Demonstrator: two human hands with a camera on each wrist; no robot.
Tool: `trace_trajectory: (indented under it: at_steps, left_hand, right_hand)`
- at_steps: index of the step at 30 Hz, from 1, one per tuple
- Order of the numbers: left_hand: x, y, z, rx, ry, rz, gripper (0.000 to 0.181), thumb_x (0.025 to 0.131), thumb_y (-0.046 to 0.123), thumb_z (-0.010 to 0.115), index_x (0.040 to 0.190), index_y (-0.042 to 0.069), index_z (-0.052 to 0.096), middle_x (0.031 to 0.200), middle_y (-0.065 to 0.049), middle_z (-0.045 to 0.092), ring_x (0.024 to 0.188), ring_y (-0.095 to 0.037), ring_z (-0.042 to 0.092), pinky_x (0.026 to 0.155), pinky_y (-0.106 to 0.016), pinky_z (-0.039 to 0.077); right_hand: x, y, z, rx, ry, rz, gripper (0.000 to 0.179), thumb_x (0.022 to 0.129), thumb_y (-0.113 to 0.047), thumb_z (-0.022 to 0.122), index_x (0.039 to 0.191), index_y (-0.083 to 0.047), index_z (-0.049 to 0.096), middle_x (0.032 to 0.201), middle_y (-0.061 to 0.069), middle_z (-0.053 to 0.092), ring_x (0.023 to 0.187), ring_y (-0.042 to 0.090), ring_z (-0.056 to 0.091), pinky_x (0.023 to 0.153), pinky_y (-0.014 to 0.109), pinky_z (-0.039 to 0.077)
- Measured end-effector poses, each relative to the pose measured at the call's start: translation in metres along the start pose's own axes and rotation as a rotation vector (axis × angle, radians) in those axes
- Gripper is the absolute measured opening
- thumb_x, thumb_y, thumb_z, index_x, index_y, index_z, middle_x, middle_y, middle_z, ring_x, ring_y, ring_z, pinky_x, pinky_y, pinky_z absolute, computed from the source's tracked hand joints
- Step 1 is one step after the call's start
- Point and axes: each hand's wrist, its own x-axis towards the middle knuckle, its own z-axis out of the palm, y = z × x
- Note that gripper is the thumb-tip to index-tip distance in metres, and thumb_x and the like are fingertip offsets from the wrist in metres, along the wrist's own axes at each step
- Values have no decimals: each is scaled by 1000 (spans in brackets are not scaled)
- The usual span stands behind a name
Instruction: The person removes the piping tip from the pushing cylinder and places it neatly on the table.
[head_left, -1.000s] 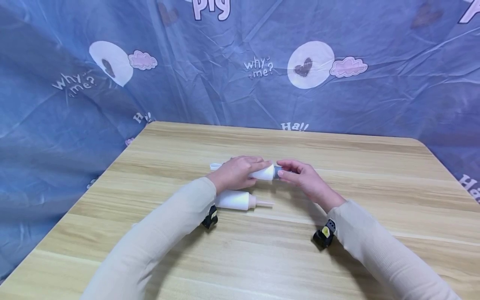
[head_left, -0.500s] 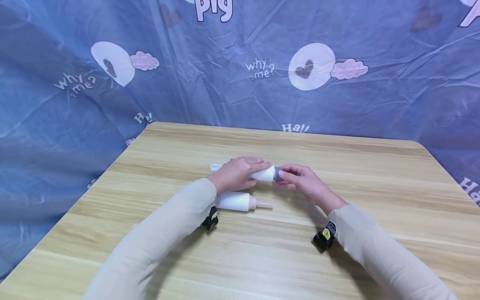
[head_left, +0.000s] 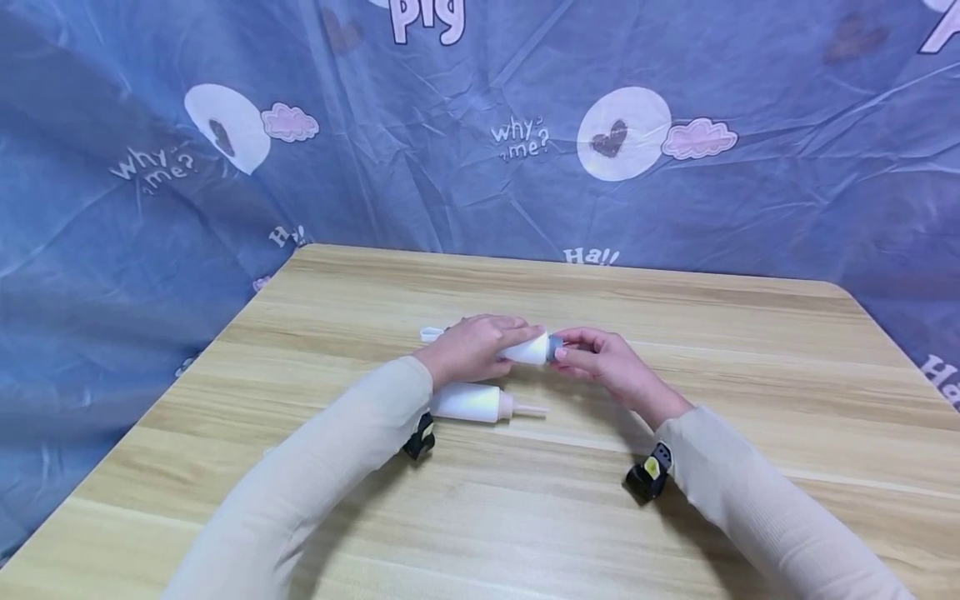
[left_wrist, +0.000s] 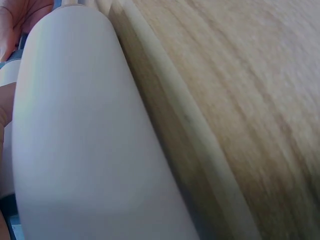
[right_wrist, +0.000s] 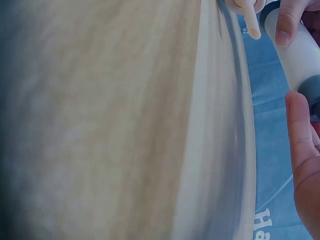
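Observation:
My left hand point(head_left: 474, 343) grips a white cylindrical bottle point(head_left: 528, 348) lying sideways, with a dark band at its far end in the right wrist view. A white loop point(head_left: 431, 334) sticks out beyond that hand. On the bottle's right end is a grey cap point(head_left: 553, 347), and my right hand point(head_left: 617, 367) holds it between thumb and fingers. In the right wrist view a fingertip lies right at the edge of the cap point(right_wrist: 309, 92). Nearer to me, partly behind the left wrist, lies a white squeeze bottle point(head_left: 468, 402) with a beige nozzle pointing right.
Both hands work over a wood-grain table point(head_left: 525, 517). A blue printed cloth point(head_left: 465, 167) hangs behind it and on the left. Black wrist cameras point(head_left: 647, 477) sit below the beige sleeves.
My right hand has closed in on the grey cap from slightly apart, and its fingers have since shifted a little on it. The left hand and the squeeze bottle stay put.

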Motion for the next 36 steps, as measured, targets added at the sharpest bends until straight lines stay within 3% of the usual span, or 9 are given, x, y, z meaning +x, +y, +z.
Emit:
trace_trajectory:
  at_steps: [5, 13, 20, 36]
  left_hand:
    - [0, 0, 0, 0, -12, -9, 58, 85, 15, 63, 139, 18, 44, 134, -5, 52, 122, -22, 50, 99, -37, 43]
    - [0, 1, 0, 2, -17, -13, 59, 85, 16, 63, 140, 18, 42, 135, -7, 51, 124, -22, 48, 101, -37, 41]
    - [1, 1, 1, -4, 5, 6, 58, 85, 14, 64, 140, 16, 43, 134, -11, 52, 123, -25, 49, 102, -37, 40]
    - [3, 6, 5, -38, 10, -5, 58, 86, 17, 64, 140, 16, 42, 135, -14, 51, 123, -26, 49, 103, -38, 39]
  right_hand:
    - [0, 0, 0, -5, 19, -1, 45, 87, -3, 60, 125, 15, 43, 99, 0, 61, 88, 9, 64, 84, 27, 52]
    - [-1, 1, -2, -111, 51, -33, 48, 83, -7, 66, 125, 8, 49, 105, 2, 62, 92, 9, 59, 81, 21, 50]
    - [-1, 0, -3, -138, 65, -41, 49, 80, -8, 70, 124, 3, 52, 105, -2, 62, 95, 8, 58, 81, 20, 49]
    - [-4, 2, -5, -175, 88, -57, 49, 77, 0, 70, 123, 1, 54, 119, 14, 59, 100, 11, 58, 83, 20, 49]
